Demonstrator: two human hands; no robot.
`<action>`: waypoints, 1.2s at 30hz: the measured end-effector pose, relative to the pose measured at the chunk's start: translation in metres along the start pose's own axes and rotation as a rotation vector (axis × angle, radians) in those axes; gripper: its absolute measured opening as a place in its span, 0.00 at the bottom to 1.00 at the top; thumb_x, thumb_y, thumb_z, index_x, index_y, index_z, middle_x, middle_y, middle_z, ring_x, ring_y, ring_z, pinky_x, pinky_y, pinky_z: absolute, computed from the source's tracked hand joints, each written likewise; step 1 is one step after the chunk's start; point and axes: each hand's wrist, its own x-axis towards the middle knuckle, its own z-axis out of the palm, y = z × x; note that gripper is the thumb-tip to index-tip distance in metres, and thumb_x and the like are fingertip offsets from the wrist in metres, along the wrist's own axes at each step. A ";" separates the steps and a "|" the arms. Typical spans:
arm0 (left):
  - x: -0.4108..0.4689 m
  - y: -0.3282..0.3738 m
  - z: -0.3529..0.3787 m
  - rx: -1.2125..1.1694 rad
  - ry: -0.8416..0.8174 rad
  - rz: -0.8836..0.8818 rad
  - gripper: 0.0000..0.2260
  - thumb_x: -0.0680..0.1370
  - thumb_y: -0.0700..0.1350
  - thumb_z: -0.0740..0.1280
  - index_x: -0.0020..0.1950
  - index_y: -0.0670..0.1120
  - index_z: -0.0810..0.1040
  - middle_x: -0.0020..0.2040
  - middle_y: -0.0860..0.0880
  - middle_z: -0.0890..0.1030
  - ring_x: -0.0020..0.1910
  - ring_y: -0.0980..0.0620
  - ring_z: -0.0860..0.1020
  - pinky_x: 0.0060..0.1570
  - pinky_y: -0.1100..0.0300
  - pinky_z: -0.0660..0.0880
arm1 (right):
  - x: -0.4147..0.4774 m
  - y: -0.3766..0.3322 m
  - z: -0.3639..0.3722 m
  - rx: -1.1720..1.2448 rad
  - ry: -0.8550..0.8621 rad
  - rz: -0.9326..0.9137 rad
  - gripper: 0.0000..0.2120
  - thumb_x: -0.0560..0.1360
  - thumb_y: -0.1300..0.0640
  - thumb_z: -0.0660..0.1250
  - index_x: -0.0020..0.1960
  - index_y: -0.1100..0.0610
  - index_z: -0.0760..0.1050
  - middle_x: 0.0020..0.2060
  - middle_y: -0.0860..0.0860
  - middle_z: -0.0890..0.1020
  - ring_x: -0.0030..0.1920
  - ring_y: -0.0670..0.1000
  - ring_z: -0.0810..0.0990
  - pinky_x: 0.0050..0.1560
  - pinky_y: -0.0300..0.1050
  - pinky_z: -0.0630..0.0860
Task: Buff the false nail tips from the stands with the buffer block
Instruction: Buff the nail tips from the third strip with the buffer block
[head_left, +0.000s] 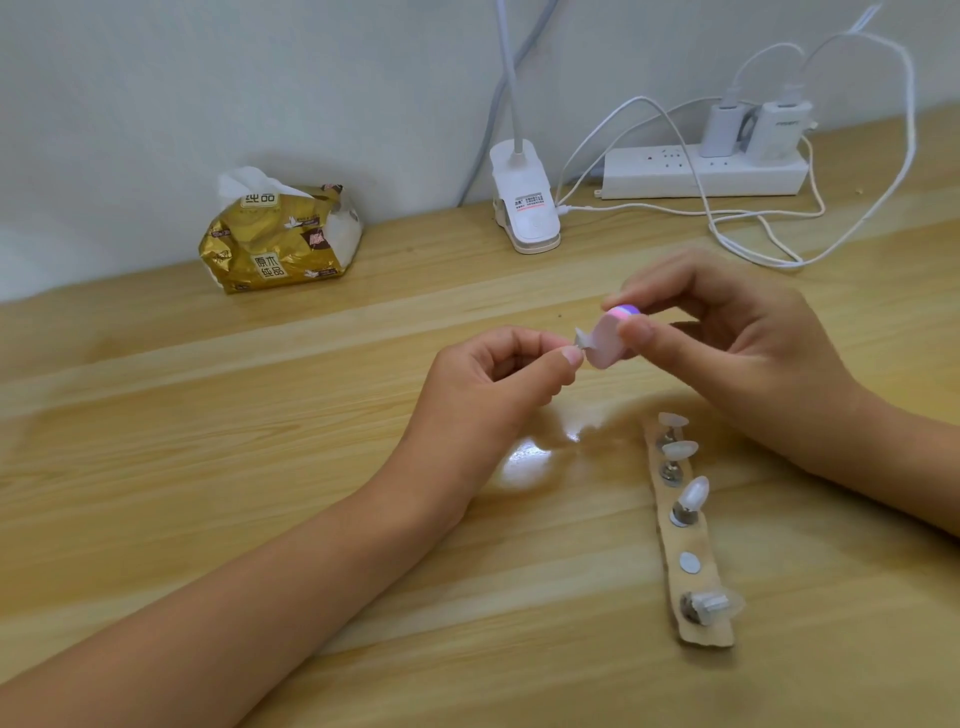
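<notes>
From my remote seat I count one buffer block (615, 340), one nail tip (583, 339) in hand, and four more tips on stands (695, 492) along a tan strip (709, 635) at lower right, plus one bare metal disc (689, 563). The block is a pink oval with striped edges and the tip is small and translucent; they touch at centre frame, above the wooden table (260, 415). The left hand (498, 374) pinches the tip between thumb and curled fingers, and the right hand (727, 338) grips the block. At the back there are one tissue pack (275, 244), one clip lamp (524, 208) and one power strip (675, 176).
</notes>
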 end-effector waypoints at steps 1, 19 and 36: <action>0.000 0.000 0.000 0.003 0.001 0.002 0.05 0.75 0.41 0.70 0.40 0.49 0.82 0.33 0.56 0.79 0.33 0.61 0.74 0.40 0.69 0.72 | 0.000 0.000 0.000 0.009 -0.012 0.021 0.09 0.77 0.52 0.69 0.50 0.58 0.78 0.44 0.49 0.83 0.48 0.48 0.83 0.48 0.42 0.81; 0.001 -0.001 0.000 0.005 0.002 0.010 0.05 0.75 0.41 0.70 0.40 0.50 0.82 0.33 0.57 0.79 0.33 0.62 0.74 0.39 0.71 0.71 | 0.001 0.001 -0.001 0.024 -0.049 0.020 0.13 0.76 0.49 0.69 0.49 0.59 0.77 0.43 0.51 0.84 0.46 0.51 0.83 0.49 0.46 0.82; 0.002 -0.004 -0.002 -0.005 -0.026 0.038 0.05 0.75 0.43 0.70 0.41 0.50 0.82 0.34 0.57 0.80 0.34 0.61 0.74 0.40 0.70 0.72 | 0.002 -0.002 0.001 -0.008 -0.075 0.069 0.10 0.77 0.51 0.68 0.48 0.59 0.77 0.42 0.54 0.83 0.45 0.52 0.84 0.48 0.46 0.82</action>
